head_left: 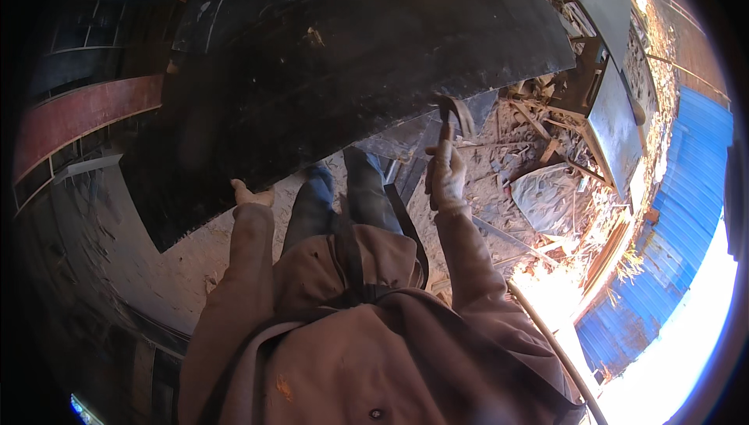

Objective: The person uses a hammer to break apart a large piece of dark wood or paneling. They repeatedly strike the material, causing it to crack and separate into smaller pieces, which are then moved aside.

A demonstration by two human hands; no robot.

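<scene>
A large dark board (351,58) stretches across in front of me, tilted, its near edge running from lower left to upper right. My left hand (252,194) grips that near edge toward the left, the thumb on top and the other fingers partly hidden. My right hand (447,177) is closed round the handle of a claw hammer (463,117). The hammer's head is up beside the board's near edge, to the right; whether it touches the board I cannot tell.
Scrap wood (546,148) and debris litter the ground at the right, beside a leaning panel (612,124). Blue corrugated sheeting (675,230) stands farther right in bright sunlight. Red panels (90,120) are stacked at the left. A thin pole (550,339) slants near my right elbow.
</scene>
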